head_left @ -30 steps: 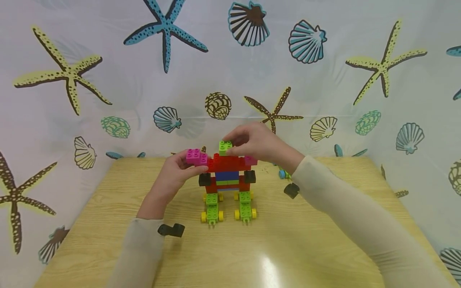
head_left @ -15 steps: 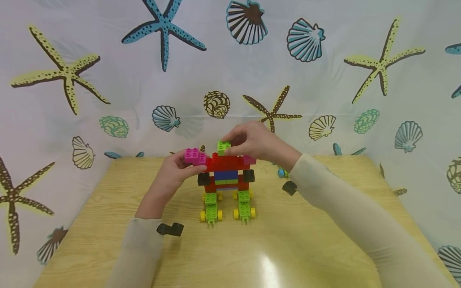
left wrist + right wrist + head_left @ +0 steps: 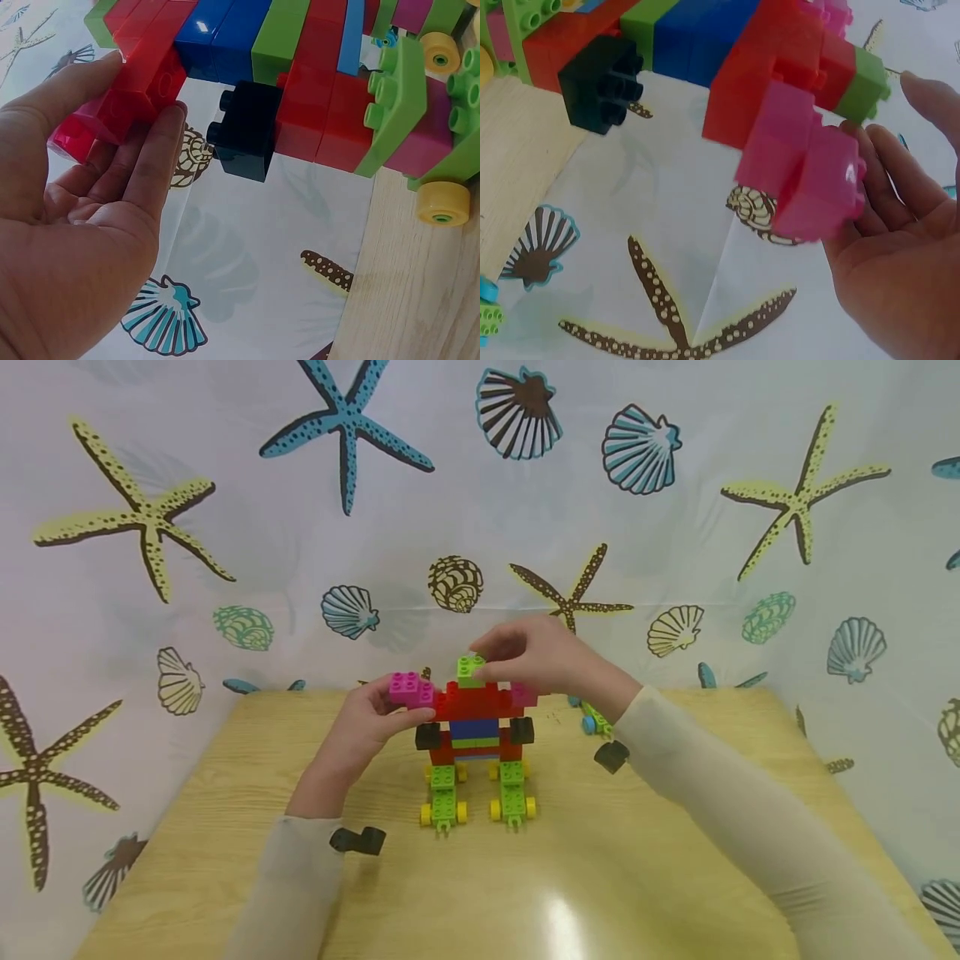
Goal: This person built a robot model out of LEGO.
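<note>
A figure of toy building bricks stands upright on the table, with a red upper section (image 3: 474, 702) and two light green wheeled bases (image 3: 444, 803) below. My left hand (image 3: 356, 727) holds the pink bricks (image 3: 410, 691) at its left shoulder, thumb on one side and fingers on the other. At the top is a light green brick (image 3: 468, 672) with my right hand (image 3: 543, 652) around its right side. In the right wrist view the thumb (image 3: 934, 97) is apart from that brick, while the fingertips lie close beneath it. Pink bricks (image 3: 802, 169) also form the right shoulder.
Wearing wrist cameras, both sleeves reach in from below. Partly behind the right forearm is a small light green wheeled piece with blue wheels (image 3: 589, 725). A wooden table (image 3: 420, 893) carries the figure, and a sea-patterned cloth (image 3: 405, 543) rises behind it.
The right hand has shifted slightly rightward against the light green brick. The left hand keeps its hold on the pink bricks, and the figure stays in place.
</note>
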Available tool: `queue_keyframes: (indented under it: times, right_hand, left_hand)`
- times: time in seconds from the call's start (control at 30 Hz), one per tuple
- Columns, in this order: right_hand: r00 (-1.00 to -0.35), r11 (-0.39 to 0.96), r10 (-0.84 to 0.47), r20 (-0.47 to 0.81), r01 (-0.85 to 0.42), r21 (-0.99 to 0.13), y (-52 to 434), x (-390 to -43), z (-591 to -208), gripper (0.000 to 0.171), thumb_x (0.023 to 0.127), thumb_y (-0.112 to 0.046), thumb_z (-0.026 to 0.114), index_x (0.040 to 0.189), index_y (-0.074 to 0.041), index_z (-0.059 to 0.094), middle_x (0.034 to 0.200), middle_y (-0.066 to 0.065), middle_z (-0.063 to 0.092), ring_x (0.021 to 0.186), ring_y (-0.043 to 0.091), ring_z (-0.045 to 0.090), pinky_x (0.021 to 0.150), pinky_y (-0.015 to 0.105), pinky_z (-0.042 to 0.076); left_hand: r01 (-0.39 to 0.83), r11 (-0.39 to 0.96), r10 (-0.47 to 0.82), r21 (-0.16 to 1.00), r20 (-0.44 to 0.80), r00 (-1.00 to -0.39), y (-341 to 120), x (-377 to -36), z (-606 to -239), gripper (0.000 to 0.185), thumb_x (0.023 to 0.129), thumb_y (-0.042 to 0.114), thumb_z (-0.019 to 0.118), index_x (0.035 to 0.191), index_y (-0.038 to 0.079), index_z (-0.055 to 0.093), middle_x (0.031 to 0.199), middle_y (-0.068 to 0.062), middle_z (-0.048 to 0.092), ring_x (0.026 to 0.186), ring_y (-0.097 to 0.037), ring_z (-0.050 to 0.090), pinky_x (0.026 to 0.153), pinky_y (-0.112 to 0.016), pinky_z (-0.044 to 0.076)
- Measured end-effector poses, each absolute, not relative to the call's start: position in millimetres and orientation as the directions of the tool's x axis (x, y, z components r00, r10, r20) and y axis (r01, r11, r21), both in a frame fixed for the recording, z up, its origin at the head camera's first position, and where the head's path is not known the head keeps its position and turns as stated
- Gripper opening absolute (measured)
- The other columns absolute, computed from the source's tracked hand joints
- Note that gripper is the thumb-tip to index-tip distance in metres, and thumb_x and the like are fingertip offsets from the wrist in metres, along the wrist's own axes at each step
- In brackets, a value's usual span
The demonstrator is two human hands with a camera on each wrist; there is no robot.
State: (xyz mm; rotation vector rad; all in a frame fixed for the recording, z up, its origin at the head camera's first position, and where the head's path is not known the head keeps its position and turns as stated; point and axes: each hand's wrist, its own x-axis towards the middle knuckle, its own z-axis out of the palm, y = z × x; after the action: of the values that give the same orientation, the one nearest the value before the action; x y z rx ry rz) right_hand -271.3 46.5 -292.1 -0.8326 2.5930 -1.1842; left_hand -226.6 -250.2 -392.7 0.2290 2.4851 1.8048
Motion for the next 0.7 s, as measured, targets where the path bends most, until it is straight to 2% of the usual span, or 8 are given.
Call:
queue_keyframes:
  times: [0.13,0.3,0.5,0.7]
  right_hand:
    - [-0.855,0.516,-0.509,0.098,-0.395,-0.760,63,-275,-291,0.040,0.103,-0.036,0.082,0.140,-0.021,0.079,0.135,0.001,0.081,0.123,0.022,0.074,0.109,0.045,0.064]
    - [-0.897,0.507,-0.433,0.083,-0.319,-0.801,96,-283,-305,0.044,0.106,-0.038,0.079,0.144,-0.017,0.075,0.141,0.006,0.078,0.130,0.026,0.072,0.116,0.051,0.059]
    - [-0.944,0.533,-0.330,0.005,-0.191,-0.824,134,-293,-339,0.052,0.107,-0.042,0.077,0.149,-0.014,0.070,0.148,0.011,0.073,0.138,0.031,0.067,0.124,0.056,0.052]
    - [-0.972,0.606,-0.221,-0.083,-0.070,-0.792,167,-299,-390,0.064,0.107,-0.044,0.075,0.157,-0.006,0.062,0.151,0.019,0.068,0.143,0.038,0.062,0.124,0.060,0.051]
  left_hand:
    - [0.108,0.289,0.160,0.951,0.063,-0.985,-251,-227,-394,0.052,0.103,0.026,0.083,0.150,0.010,0.065,0.147,-0.015,0.072,0.135,-0.028,0.066,0.104,-0.019,0.058]
    - [0.112,0.289,0.161,0.951,0.067,-0.985,-251,-226,-394,0.051,0.104,0.023,0.083,0.149,0.009,0.065,0.147,-0.016,0.071,0.136,-0.028,0.066,0.104,-0.017,0.058]
    - [0.110,0.302,0.162,0.947,0.062,-0.985,-249,-225,-393,0.053,0.104,0.024,0.082,0.151,0.009,0.063,0.149,-0.017,0.070,0.140,-0.030,0.065,0.104,-0.017,0.057]
    - [0.104,0.314,0.165,0.944,0.053,-0.985,-248,-223,-393,0.054,0.104,0.026,0.082,0.151,0.010,0.063,0.148,-0.016,0.070,0.139,-0.029,0.064,0.104,-0.018,0.057]
